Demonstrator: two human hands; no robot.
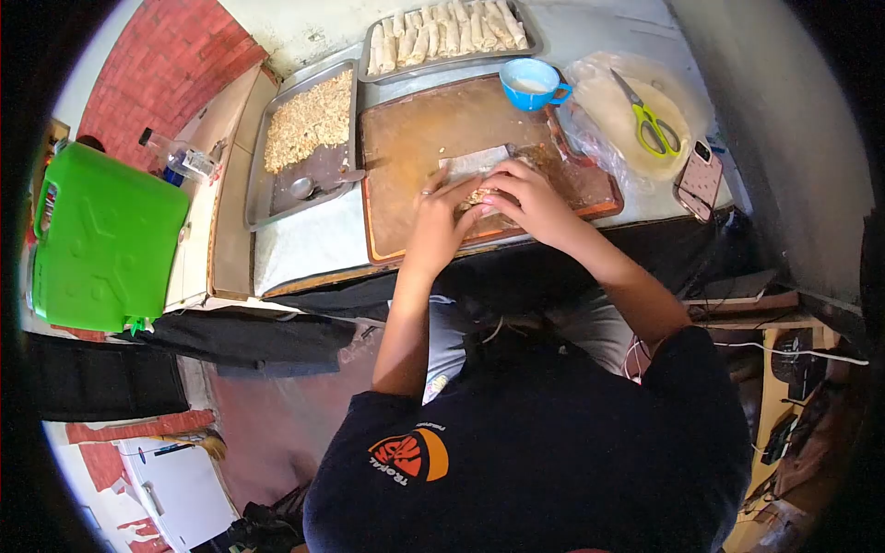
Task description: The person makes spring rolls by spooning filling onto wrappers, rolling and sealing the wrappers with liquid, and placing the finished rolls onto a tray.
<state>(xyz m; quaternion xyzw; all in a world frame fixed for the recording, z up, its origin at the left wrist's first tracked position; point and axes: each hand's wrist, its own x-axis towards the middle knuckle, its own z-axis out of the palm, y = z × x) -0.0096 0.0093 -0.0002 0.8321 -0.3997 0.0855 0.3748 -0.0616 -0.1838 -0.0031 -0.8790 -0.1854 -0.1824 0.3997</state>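
Note:
On the brown board [406, 138], a thin pale spring roll wrapper [477, 162] lies with chopped filling [476, 196] on its near part. My left hand [442, 217] is at the wrapper's left side, fingers curled in against the filling. From the right, my right hand [527, 198] bends its fingers over the same wrapper, and the fingertips of both hands nearly meet. Part of the wrapper is hidden under my fingers.
Left of the board is a tray [263, 184] of chopped filling with a spoon [302, 188]. Behind lies a tray [537, 46] of finished rolls. A blue cup [527, 97], green-handled scissors [656, 134] on stacked wrappers [682, 106], and a phone [699, 182] sit right.

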